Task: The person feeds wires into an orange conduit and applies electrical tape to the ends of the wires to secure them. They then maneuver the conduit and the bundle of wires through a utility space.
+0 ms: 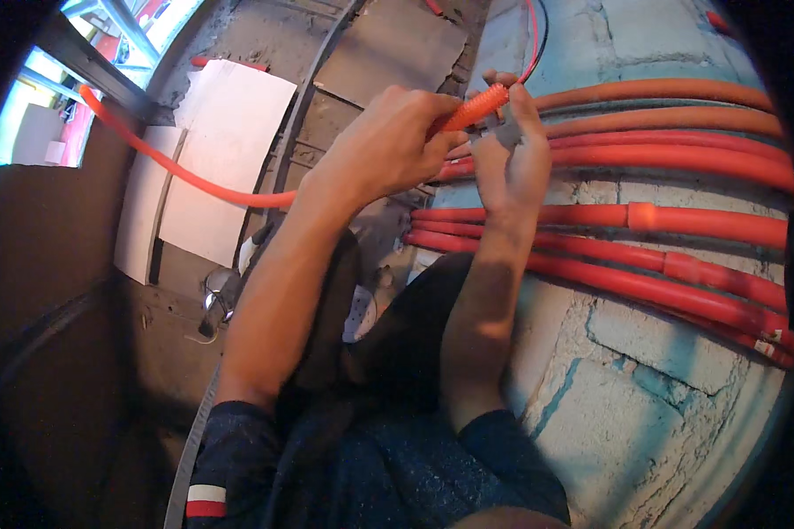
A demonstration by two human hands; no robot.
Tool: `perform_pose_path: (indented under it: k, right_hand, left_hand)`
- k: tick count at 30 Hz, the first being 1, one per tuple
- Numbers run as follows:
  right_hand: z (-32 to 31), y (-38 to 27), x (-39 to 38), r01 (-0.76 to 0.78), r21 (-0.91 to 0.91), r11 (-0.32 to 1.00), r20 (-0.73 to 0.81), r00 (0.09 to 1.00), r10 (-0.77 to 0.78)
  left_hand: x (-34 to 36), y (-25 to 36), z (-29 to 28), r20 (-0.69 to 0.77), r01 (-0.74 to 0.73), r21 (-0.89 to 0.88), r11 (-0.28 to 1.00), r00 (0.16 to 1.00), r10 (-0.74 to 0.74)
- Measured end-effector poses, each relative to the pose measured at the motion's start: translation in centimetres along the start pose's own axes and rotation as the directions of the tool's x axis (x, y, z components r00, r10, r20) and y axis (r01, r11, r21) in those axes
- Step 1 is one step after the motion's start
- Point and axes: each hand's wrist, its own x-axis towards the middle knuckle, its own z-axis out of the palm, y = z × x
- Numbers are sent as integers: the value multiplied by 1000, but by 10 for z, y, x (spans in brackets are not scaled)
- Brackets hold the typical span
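Just right of the middle, my left hand (406, 137) is closed around an orange corrugated conduit (476, 108). Its end points up and to the right, toward my other hand. My right hand (516, 150) has its fingers curled at that end, pinching a pair of thin red and black wires (535, 44). The wires rise from the fingertips to the top edge. Whether they enter the conduit is hidden by the fingers. Another stretch of orange tube (203, 183) curves in from the upper left and passes behind my left forearm; its link to the held piece is hidden.
Several red and orange pipes (679, 159) run along the pale, rough block wall (626, 326) on the right. White flat boards (229, 150) and a brown cardboard sheet (397, 53) lie on the dirty floor. A dark panel (53, 256) stands at left, beside a bright opening.
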Motion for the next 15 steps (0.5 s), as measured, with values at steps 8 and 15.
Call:
perform_pose_path:
  k: [8,15]
  right_hand:
    - [-4,-10,11,-24,249,968,232,972,-36]
    - [-20,-10,16,5,84,996,139,990,-16]
  left_hand:
    - [-8,-22,8,97,-145,55,988,985,140]
    - [-4,-14,2,156,-61,-15,998,986,63]
